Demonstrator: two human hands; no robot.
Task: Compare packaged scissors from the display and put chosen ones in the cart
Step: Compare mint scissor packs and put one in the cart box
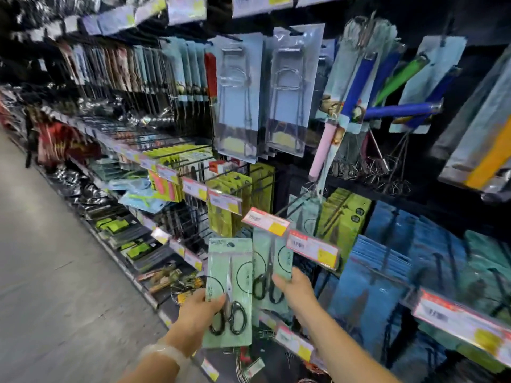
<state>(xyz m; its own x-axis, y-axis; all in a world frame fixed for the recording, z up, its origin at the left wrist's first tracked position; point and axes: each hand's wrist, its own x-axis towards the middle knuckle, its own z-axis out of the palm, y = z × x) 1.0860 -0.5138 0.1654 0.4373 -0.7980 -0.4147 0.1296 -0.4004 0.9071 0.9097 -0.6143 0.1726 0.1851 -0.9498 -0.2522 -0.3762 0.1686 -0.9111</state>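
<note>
Pinching a light, stiff scissors pack point(229, 293) by its lower edge is the left hand point(197, 313), while the right hand point(297, 288) is gripping a hanging pack point(272, 268), both probably slick.

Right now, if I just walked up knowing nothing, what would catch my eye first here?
Low in the middle, the left hand grips a pale green scissors pack with black-handled scissors inside. Just to its right, the right hand holds a second scissors pack of the same kind, below a red and yellow price tag. Higher up to the right hang whisks with bright blue handles.
</note>
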